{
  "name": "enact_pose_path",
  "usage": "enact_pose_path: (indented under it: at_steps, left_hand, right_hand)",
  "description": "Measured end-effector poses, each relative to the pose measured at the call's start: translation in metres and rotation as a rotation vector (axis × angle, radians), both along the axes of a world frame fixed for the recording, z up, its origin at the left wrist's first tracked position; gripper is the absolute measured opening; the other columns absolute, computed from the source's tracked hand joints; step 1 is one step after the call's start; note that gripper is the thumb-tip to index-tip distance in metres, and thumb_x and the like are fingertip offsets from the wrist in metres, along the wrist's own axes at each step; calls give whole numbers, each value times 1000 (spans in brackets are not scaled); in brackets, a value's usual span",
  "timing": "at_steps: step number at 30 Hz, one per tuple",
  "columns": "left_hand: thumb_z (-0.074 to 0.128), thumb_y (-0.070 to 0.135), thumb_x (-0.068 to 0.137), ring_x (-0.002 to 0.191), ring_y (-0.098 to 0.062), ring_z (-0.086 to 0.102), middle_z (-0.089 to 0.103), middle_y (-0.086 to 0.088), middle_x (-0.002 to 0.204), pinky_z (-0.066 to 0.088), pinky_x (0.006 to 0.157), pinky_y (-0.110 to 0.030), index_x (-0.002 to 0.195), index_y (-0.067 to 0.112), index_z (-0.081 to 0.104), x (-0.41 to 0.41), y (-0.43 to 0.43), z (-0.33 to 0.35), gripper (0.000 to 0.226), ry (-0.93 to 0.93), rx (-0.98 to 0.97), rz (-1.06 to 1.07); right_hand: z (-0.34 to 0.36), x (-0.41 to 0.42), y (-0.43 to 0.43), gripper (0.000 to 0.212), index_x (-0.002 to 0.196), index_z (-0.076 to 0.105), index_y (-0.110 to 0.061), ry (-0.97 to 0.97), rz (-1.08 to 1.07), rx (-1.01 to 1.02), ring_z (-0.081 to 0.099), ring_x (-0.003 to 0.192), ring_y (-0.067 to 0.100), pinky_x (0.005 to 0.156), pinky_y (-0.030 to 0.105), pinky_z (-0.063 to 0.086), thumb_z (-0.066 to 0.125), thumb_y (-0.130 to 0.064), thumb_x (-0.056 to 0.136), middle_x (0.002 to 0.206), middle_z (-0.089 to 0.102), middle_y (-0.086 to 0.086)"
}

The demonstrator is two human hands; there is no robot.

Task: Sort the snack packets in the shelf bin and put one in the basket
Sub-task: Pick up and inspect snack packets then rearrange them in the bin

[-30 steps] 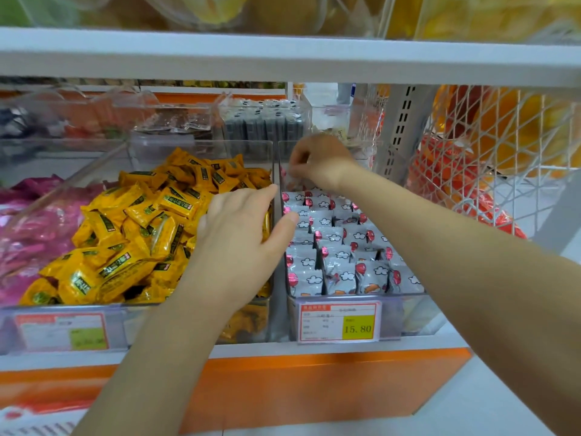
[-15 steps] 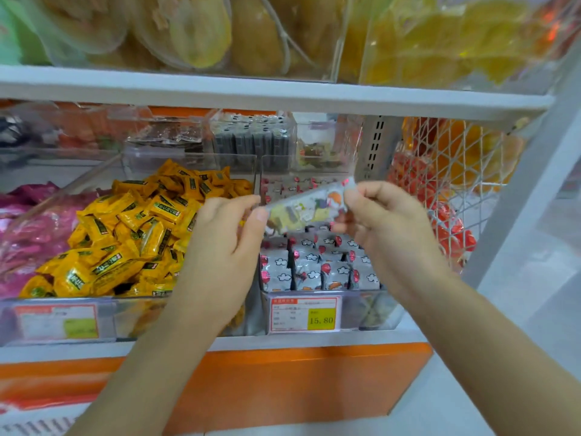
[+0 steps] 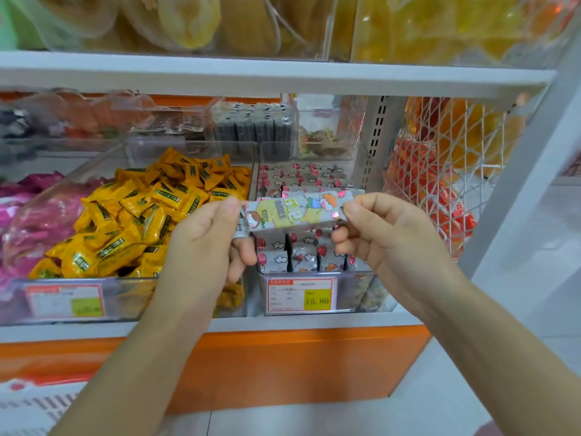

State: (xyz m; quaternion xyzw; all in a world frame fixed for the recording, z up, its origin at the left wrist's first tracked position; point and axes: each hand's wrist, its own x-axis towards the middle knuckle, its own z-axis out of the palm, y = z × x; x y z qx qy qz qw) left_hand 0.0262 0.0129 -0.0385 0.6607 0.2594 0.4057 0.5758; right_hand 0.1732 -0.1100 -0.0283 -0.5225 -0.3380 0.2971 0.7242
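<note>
While held: packet (image 3: pixel 295 210) is in the air over the bin (image 3: pixel 317 275), long axis left to right.
Grip: left hand (image 3: pixel 201 247) and right hand (image 3: pixel 390 234) each pinch one end.
Basket: not visible, so nearer hand unclear.

Two bare forearms, no sleeves, no watch, no bracelet or ring to be seen. Left hand (image 3: pixel 201 247) slim, with short, plainly trimmed nails, thumbnail facing the camera, unpainted. Right hand (image 3: pixel 386 237) likewise bare, fingers (image 3: pixel 347 240) rounded at the tips, nails short and without polish. Faint creases at both wrists. Upper arms out of view past the lower edge.
</note>
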Motion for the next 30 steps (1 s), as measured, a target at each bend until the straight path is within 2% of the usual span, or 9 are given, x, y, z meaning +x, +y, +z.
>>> enact_pose_path:
  at_steps: [4, 8, 12, 14, 16, 19, 21, 25, 30]
  left_hand:
    - [37, 27, 99, 36, -4, 32, 48, 3, 50, 26, 34, -14, 107, 10, 62, -1, 2, 3, 31, -98, -267, -186]
    - [39, 20, 98, 38, -6, 34, 51, 1, 52, 28, 36, -15, 117, 17, 57, -1, 2, 6, 27, -78, -204, -204]
    - [40, 17, 97, 37, -6, 43, 58, 0, 50, 35, 37, -13, 116, 25, 53, 1, 1, 7, 24, 29, 29, -75]
    - [39, 19, 97, 43, -5, 51, 62, 4, 53, 40, 43, -12, 117, 28, 52, -1, -1, 4, 26, 96, 253, 5]
    - [38, 22, 95, 58, -2, 58, 60, 11, 56, 43, 56, -9, 121, 33, 48, -3, -4, 2, 30, 192, 515, 80]
    - [37, 23, 93, 68, 11, 53, 51, 15, 63, 37, 61, -2, 133, 27, 44, -5, -6, 2, 41, 268, 690, 129]
    - [36, 22, 95, 66, 11, 52, 52, 15, 70, 36, 59, -4, 134, 31, 42, -5, -6, 2, 41, 257, 683, 120]
    - [37, 16, 95, 62, 2, 52, 59, 11, 71, 39, 57, -14, 116, 40, 52, -3, -6, 3, 36, 142, 479, 49]
    - [54, 22, 88, 64, 8, 55, 60, 13, 83, 41, 56, -4, 97, 38, 57, 0, -7, 7, 18, 55, 364, 10]
  right_hand:
    - [-1, 1, 1, 16, 77, 59, -8, -21, -23, -3, 59, 51, 13, 53, 17, 49, 54, -13, 92, 57, 62, 4]
    - [-3, 4, 1, 13, 77, 57, -8, -21, -32, 4, 59, 52, 13, 53, 18, 49, 55, -10, 90, 57, 62, 4]
    - [-3, 8, 1, 13, 78, 56, -8, -78, -60, 1, 61, 55, 16, 51, 20, 48, 57, 0, 88, 58, 62, 3]
    - [-5, 7, 2, 13, 80, 56, -8, -101, -74, -3, 63, 57, 17, 47, 21, 46, 57, 2, 87, 67, 62, 8]
    - [-6, 6, 3, 12, 85, 58, -9, -93, -78, 10, 64, 62, 18, 46, 22, 46, 57, 3, 88, 78, 60, 13]
    - [-5, 4, 4, 15, 72, 62, -15, -35, -61, 56, 63, 64, 19, 51, 23, 49, 62, -12, 87, 75, 59, 6]
    - [-3, 2, 4, 16, 66, 61, -17, -79, -84, 33, 62, 59, 18, 56, 25, 50, 67, -24, 79, 73, 61, 5]
    - [-6, 3, 6, 18, 70, 59, -14, -117, -141, -11, 70, 71, 28, 70, 34, 56, 65, -4, 83, 90, 67, 17]
    - [-7, 1, 6, 18, 90, 68, -14, -190, -146, -43, 66, 93, 31, 78, 38, 57, 59, 2, 85, 100, 67, 11]
